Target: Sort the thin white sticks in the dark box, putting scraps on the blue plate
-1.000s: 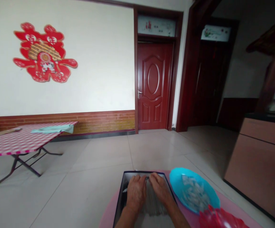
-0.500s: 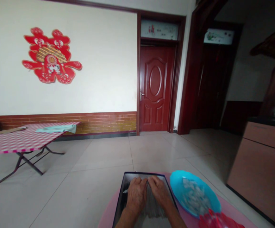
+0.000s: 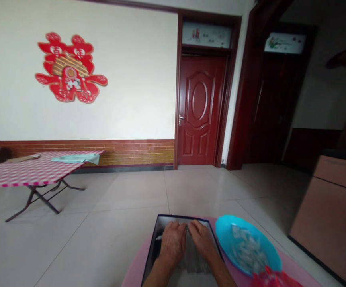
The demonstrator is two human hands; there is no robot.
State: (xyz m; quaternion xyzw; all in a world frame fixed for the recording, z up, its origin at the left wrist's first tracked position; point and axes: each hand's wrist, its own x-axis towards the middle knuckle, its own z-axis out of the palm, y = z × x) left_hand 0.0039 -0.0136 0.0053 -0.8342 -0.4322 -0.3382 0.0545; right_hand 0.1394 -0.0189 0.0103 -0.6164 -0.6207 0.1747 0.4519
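Here, at the bottom middle of the frame, the person's two bare hands are over a box (image 3: 168, 218) with a dark blue rim and pale sides. The left hand (image 3: 172, 240) and the right hand (image 3: 202, 239) lean in toward each other, with bent fingers and the tips close together near the far end of the box. A small dark bit (image 3: 186, 228) shows between the tips, but it is too small to tell what it is or if each hand is pinching it. Under and between the hands lie many thin, see-through grey strips (image 3: 193, 257), side by side, running toward the person. They look light, thin and bendy, and perhaps a bit slippery, so they might slide over each other or crease if squeezed hard. The best place to hold one would likely be its far end, with a soft pinch. The box itself looks stiff, and its sides would be good to grip. It sits on a round pink bench (image 3: 135, 271). Just beside it, at the lower right, is a blue bowl (image 3: 224, 236) with lots of small, pale, shiny pieces (image 3: 250, 250) in it. They look light too. Some shiny red plastic (image 3: 272, 278) lies by the bowl's near edge, and it looks soft and crinkly.
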